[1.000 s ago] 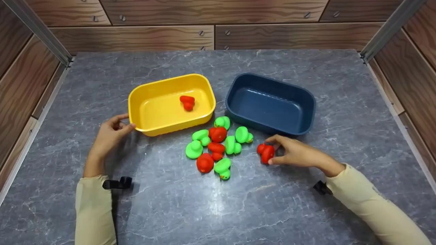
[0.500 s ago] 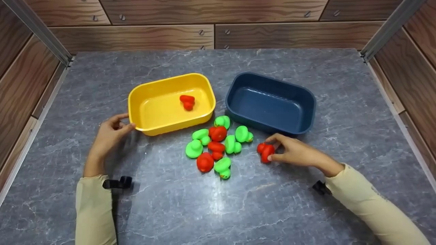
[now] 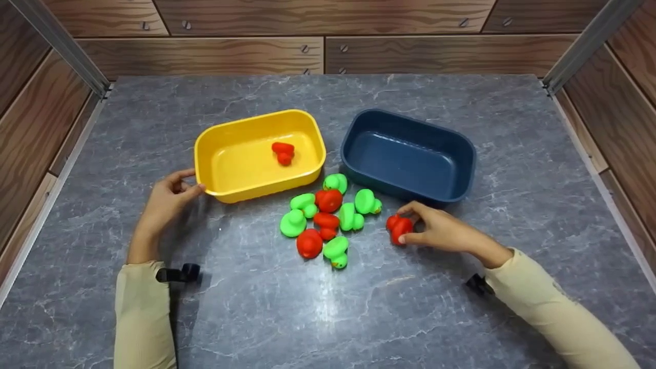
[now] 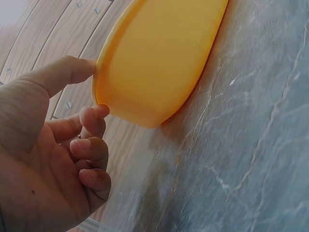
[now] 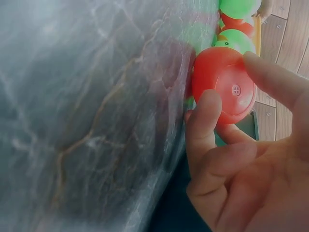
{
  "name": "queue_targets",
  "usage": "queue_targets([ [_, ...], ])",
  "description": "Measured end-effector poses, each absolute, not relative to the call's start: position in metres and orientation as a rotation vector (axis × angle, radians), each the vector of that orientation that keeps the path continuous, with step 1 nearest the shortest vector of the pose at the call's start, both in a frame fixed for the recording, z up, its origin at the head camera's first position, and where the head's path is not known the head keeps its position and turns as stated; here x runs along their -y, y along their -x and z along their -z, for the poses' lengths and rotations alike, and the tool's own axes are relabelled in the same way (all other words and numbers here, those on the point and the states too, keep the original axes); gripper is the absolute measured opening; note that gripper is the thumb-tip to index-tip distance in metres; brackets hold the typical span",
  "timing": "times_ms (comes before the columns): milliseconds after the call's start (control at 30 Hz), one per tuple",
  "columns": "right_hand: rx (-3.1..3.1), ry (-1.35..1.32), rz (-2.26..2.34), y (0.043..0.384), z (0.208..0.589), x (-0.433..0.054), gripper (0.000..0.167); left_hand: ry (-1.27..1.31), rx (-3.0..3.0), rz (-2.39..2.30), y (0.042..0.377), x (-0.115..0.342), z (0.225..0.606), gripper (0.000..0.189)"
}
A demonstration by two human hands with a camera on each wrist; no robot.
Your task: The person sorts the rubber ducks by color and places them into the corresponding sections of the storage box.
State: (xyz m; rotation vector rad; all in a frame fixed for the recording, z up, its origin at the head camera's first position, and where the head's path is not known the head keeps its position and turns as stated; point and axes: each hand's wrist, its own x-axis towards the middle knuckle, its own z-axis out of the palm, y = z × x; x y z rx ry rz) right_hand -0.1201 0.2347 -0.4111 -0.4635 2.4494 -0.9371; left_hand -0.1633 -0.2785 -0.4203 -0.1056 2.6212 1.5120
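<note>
A yellow plastic tub (image 3: 246, 192) stands left of centre in the head view, with one red rubber duck (image 3: 283, 153) lying inside. My left hand (image 3: 166, 200) holds the tub's front left corner by thumb and index finger; its other fingers curl toward the palm in the left wrist view. Right of the duck cluster, my right hand (image 3: 441, 229) grips another red rubber duck (image 3: 399, 229) between thumb and fingers. The right wrist view shows that duck's flat round base (image 5: 236, 92) turned to the camera, low beside the tabletop.
Several green ducks (image 3: 335, 249) and a few red ducks (image 3: 309, 244) lie in a loose cluster in front of both tubs. A dark blue tub (image 3: 410, 159) stands behind the right hand. Wood-patterned panels (image 3: 205, 55) border the grey marbled table (image 3: 246, 307).
My right thumb and hand have shifted slightly left, the thumb closing further over the red duck. The left hand and both tubs have stayed put.
</note>
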Motion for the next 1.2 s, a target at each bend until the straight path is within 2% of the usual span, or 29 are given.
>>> queue_targets([
  [367,-2.458,0.464,0.951,0.119,0.414,-0.232,0.055,0.134,-2.598,-1.543,0.165,0.28,0.425,0.056],
  [600,-2.434,0.478,1.024,0.117,0.411,-0.233,0.045,0.12,-2.607,-1.545,0.162,0.278,0.422,0.057],
  [1200,-2.327,0.505,1.166,0.119,0.42,-0.222,0.044,0.12,-2.603,-1.567,0.164,0.278,0.422,0.054],
])
